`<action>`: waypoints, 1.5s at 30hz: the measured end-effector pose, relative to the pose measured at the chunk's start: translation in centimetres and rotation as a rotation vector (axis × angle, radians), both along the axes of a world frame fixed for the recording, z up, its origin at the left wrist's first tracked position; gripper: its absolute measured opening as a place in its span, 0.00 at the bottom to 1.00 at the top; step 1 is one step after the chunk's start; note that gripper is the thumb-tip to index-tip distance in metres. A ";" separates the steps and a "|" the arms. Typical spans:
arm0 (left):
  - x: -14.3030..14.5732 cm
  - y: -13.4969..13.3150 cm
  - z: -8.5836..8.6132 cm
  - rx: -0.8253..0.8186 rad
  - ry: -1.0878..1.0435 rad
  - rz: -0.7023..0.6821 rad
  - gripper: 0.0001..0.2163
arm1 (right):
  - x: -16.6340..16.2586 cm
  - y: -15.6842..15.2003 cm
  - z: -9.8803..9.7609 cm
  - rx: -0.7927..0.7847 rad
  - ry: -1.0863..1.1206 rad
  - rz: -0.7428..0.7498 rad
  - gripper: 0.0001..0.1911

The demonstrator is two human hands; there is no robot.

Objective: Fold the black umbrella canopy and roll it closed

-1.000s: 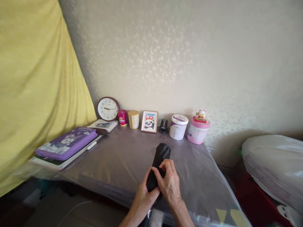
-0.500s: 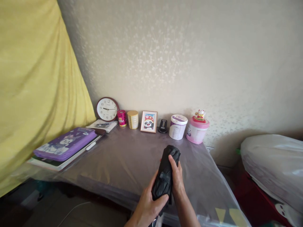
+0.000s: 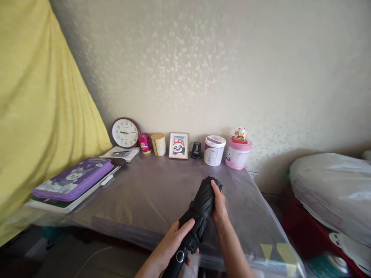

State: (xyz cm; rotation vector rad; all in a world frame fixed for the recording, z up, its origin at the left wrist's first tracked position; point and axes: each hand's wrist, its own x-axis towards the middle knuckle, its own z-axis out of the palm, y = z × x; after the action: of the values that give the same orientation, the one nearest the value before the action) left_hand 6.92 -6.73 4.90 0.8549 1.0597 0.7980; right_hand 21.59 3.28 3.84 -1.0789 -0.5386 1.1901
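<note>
The umbrella (image 3: 202, 204) at lower centre is black, its handle (image 3: 173, 266) black too, with a silver-rimmed button (image 3: 180, 256). At upper left the cloth (image 3: 37, 92) is yellow; at upper centre the beige wall (image 3: 185, 65) carries paler, leafy sprigs. The lower-left case (image 3: 74, 178) is purple with a whitish print; the clock (image 3: 125, 133), left of centre, white, rimmed dark red.

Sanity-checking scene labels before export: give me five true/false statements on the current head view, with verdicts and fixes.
1. The left hand and right hand both hold the folded black umbrella. True.
2. The right hand grips the umbrella's handle. False: it holds the umbrella near the far end.
3. The panda picture stands right of the clock. True.
4. The cat figurine sits on the clock. False: the cat figurine is on the pink-lidded tub.
5. Yellow cloth hangs at left. True.
</note>
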 end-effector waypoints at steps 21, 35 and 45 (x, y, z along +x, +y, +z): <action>-2.5 6.2 -0.6 0.141 0.387 -0.044 0.32 | 0.4 -1.0 -1.8 0.687 -1.073 0.214 0.17; -5.4 7.8 -1.5 0.412 0.983 0.114 0.25 | 0.0 -1.6 -3.2 0.738 -1.263 0.250 0.26; -6.9 4.2 -2.5 0.755 1.121 -0.088 0.27 | -0.3 -1.8 -4.2 0.697 -1.283 0.291 0.27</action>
State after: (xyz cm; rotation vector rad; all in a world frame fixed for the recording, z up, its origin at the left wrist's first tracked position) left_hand -0.02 -2.54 2.36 2.1199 1.6814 0.6155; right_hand 21.28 1.48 -0.33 -1.0402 -1.9764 0.3015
